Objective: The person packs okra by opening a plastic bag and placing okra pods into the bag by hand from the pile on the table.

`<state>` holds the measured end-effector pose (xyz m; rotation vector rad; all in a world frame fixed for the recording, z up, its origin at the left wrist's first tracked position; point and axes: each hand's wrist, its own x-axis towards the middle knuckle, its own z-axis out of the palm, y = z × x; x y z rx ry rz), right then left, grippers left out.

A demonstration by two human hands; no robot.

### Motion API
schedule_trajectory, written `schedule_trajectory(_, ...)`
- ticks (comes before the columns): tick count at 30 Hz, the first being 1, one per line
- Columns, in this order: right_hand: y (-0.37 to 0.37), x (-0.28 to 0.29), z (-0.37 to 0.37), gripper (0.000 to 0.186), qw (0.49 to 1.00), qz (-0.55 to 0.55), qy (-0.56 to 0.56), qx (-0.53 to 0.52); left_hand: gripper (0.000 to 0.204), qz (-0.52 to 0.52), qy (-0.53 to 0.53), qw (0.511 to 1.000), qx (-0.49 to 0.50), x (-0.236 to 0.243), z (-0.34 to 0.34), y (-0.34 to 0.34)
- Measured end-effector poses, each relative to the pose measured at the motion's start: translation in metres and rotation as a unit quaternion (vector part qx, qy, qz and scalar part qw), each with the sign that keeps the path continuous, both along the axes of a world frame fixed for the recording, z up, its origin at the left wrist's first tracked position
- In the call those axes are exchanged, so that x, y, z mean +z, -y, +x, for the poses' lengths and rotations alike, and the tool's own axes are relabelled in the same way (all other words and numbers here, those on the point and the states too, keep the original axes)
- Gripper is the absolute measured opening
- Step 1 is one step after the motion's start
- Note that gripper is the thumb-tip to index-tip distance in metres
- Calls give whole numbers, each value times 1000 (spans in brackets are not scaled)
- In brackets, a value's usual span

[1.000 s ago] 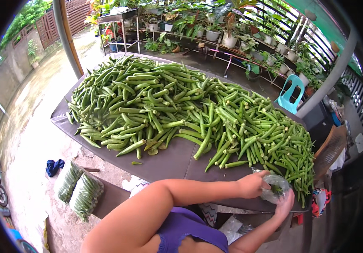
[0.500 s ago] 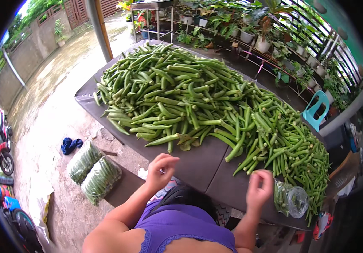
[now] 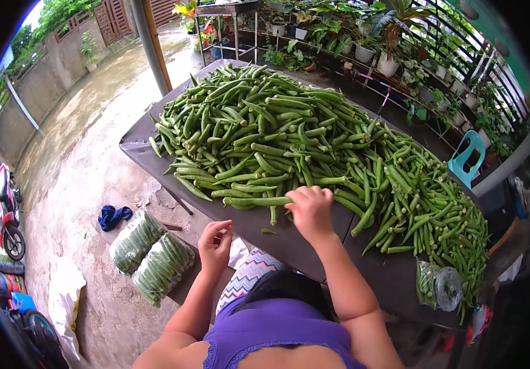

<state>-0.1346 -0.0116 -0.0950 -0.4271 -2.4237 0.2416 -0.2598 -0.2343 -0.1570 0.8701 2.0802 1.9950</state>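
Observation:
A large heap of green okra pods (image 3: 259, 123) covers much of a dark-topped table (image 3: 283, 238). My right hand (image 3: 312, 212) reaches to the heap's near edge, its fingers closed at the end of a long okra pod (image 3: 254, 202). What lies inside those fingers is hidden. Off the table's near edge, my left hand (image 3: 216, 242) hovers with its fingers loosely bent and apart, nothing visible in it. A scrap of green leaf (image 3: 269, 231) lies on the tabletop left of my right hand.
Two clear bags of okra (image 3: 161, 263) rest on a low bench at left, near a dark blue cloth (image 3: 115, 216). A clear plastic bag (image 3: 448, 289) lies at the table's right end. A light blue chair (image 3: 467, 158) and potted plants (image 3: 388, 64) stand beyond.
My right hand has moved left and forward to the heap's near edge. The withered leaf there is no longer visible. My left hand has drawn back slightly from the table edge.

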Motion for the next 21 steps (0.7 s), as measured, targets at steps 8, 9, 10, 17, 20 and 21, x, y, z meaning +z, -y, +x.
schedule_trajectory(8, 9, 12, 77, 18, 998, -9, 1, -54, 30, -28, -311, 950, -27, 40, 19, -26)
schedule_trajectory(9, 18, 13, 79, 18, 999, 2, -4, -48, 30, -60, -342, 937, -42, 67, 33, -37)
schedule_trajectory(10, 27, 15, 81, 21, 999, -9, 19, -35, 30, -95, -373, 922, -52, 84, 46, -47)
schedule_trajectory(17, 37, 12, 118, 32, 916, -363, -169, 28, 18, -220, -91, 901, -361, 55, 73, -73)
schedule_trajectory(20, 38, 0, 131, 30, 788, -571, -213, 88, 24, -111, 169, 874, -443, 48, 93, -80)
schedule_trajectory(21, 43, -3, 131, 28, 762, -601, -211, 115, 33, -89, 190, 864, -459, 47, 102, -84)
